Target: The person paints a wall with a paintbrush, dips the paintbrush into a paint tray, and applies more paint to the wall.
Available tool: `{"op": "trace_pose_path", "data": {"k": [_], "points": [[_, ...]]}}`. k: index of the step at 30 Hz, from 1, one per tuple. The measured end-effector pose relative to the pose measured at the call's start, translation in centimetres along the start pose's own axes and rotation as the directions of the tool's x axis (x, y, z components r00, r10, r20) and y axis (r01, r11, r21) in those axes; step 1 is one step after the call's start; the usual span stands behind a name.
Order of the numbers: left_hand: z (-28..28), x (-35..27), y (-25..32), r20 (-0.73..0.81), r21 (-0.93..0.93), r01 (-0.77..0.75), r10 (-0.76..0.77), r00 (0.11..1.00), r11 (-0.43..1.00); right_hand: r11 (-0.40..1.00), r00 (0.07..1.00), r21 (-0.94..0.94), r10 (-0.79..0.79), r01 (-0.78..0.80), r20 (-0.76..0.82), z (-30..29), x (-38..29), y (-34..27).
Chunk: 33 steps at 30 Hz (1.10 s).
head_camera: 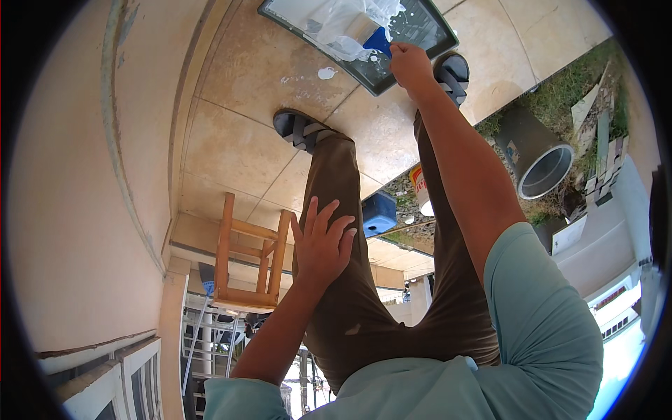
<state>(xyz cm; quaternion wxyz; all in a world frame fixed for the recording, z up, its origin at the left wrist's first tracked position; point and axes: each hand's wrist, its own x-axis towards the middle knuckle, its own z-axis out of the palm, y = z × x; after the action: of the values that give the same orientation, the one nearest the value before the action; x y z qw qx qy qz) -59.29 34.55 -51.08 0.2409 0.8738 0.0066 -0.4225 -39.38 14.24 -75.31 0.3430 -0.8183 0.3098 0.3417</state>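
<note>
My right hand grips the blue handle of a flat, wide tool that looks like a paintbrush. Its broad end lies over a dark rectangular paint tray, against crumpled clear plastic wet with white paint. White paint pools and spatters across the tray's floor. Over my thigh, clad in brown trousers, my left hand hangs or rests with fingers spread and holds nothing. Whether it touches the cloth I cannot tell. My sandals stand on the tiles just short of the tray.
White paint spots mark the tiled floor. A plain wall rises at left, with a wooden stool near it. Past the tile edge at right are a dark bucket, a blue container, another tub and rubble.
</note>
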Motion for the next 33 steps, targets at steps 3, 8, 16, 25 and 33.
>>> {"op": "trace_pose_path", "data": {"k": [3,8,16,25,33], "points": [[0.0,9.2,-1.3,-0.117,0.127,-0.089,0.105,0.988,0.988,0.990,1.000,0.139,-0.006,0.006,0.006,-1.1,0.6,0.7],[-1.5,22.7,-3.3,-0.277,0.266,-0.009,0.086,0.957,0.964,0.996,0.994,-0.027,-0.078,0.080,0.077,-0.4,1.5,0.5],[-3.2,27.4,-4.9,-0.292,0.323,-0.061,0.161,0.943,0.944,0.987,0.990,-0.076,-0.141,0.140,-0.011,-1.7,0.1,2.4],[0.8,22.6,-8.2,0.033,0.406,0.085,-0.107,0.994,0.910,0.639,0.853,-0.592,-0.493,0.491,0.175,-1.0,-0.3,0.5],[1.5,23.3,-7.8,-0.041,0.362,0.025,-0.010,0.999,0.932,0.632,0.859,-0.597,-0.461,0.494,0.222,-2.4,-2.0,0.3]]}}
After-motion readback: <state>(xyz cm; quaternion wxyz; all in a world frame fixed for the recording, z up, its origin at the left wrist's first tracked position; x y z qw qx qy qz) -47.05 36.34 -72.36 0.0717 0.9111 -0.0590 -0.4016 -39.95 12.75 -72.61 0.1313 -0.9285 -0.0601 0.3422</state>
